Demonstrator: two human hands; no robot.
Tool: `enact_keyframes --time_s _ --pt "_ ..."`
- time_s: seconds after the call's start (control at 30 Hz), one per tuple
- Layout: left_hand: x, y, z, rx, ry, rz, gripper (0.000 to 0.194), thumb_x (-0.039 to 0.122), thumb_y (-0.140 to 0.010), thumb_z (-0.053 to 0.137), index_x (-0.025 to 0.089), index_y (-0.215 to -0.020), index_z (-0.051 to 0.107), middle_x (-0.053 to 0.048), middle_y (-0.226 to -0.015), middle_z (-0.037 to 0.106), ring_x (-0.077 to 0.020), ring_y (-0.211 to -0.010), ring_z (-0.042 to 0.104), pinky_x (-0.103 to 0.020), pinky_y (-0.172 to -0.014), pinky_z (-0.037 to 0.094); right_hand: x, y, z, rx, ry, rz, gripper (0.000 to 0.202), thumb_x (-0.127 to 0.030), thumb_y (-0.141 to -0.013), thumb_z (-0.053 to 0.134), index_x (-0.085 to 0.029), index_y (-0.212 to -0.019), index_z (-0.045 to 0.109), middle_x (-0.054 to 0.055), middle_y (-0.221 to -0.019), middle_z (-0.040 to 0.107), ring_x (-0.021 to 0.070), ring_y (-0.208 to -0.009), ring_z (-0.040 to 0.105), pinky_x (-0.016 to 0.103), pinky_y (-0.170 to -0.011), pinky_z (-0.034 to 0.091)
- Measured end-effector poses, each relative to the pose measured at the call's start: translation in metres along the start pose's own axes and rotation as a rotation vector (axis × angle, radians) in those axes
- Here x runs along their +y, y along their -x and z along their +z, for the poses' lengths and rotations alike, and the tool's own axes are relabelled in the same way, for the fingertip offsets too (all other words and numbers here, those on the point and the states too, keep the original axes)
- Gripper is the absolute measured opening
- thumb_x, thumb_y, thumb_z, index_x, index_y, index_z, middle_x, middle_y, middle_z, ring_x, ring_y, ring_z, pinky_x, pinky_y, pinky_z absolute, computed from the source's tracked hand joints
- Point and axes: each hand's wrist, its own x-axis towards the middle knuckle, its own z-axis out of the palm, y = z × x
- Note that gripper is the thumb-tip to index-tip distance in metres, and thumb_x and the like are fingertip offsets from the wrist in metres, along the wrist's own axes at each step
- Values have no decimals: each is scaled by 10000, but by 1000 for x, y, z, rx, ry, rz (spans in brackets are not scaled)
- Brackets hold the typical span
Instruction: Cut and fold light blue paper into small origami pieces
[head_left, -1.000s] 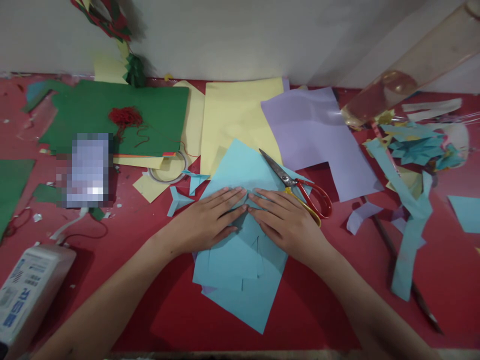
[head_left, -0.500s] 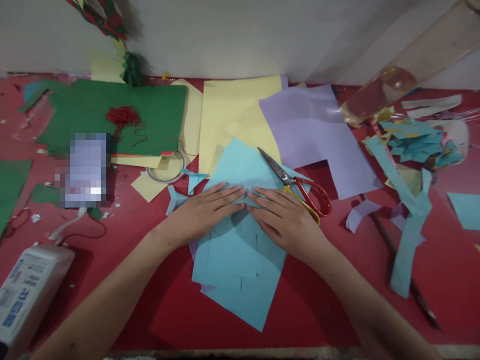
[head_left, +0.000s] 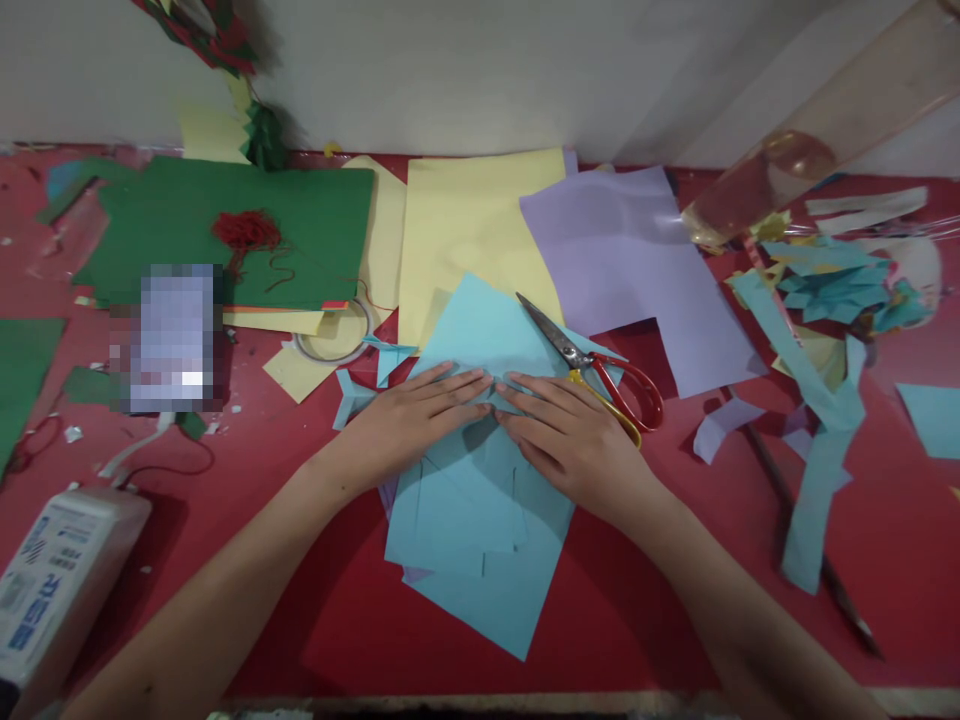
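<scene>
Light blue paper sheets (head_left: 480, 520) lie stacked at angles in the middle of the red table. My left hand (head_left: 420, 415) rests on them from the left, palm down, fingers stretched out. From the right, my right hand (head_left: 566, 430) lies flat on the same paper, its fingertips close to those of the left. Whatever lies under the fingertips is hidden. Scissors (head_left: 574, 355) with red and yellow handles are just beyond my right hand, blades apart from the fingers. Small folded blue pieces (head_left: 352, 398) sit beside my left hand.
Behind are yellow paper (head_left: 480, 230), purple paper (head_left: 600, 250) and green sheets (head_left: 315, 230) bearing red thread (head_left: 246, 230). A tape roll (head_left: 334, 355), phone (head_left: 174, 335) and white power strip (head_left: 67, 570) are left. Right are blue strips (head_left: 814, 500), a dark stick (head_left: 844, 600) and a clear tube (head_left: 840, 130).
</scene>
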Motion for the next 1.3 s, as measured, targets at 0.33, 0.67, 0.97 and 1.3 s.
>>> enact_keyframes --time_s 0.33,0.67,0.97,1.3 --pt "1 0 2 -9 25 -50 445 -10 -963 332 150 -1333 522 -82 -1477 502 -181 -1399 431 -457 -1192 360 1 0 0 3 -1 1 200 -120 -927 543 -168 -1023 712 97 -1251 698 273 -1243 601 455 -990 520" --pt "2 1 3 -18 -42 -99 476 2 -972 344 160 -1405 462 -37 -1502 476 -172 -1445 356 -439 -1223 309 0 1 1 5 -6 5 200 -126 -927 552 -174 -1035 713 88 -1248 701 271 -1231 609 454 -995 517" --pt "6 -3 2 82 -129 -138 380 129 -998 447 132 -1373 510 -97 -1456 527 -232 -1414 411 -463 -1186 367 1 0 0 2 -13 13 207 -124 -925 547 -180 -1034 714 83 -1259 696 269 -1234 608 456 -988 525" --pt "13 -9 2 147 -209 -232 330 99 -982 466 132 -1287 587 -136 -1463 509 -291 -1427 380 -541 -1178 347 0 0 0 -15 -7 13 217 -139 -942 529 -190 -1061 703 69 -1268 691 270 -1248 598 461 -987 526"
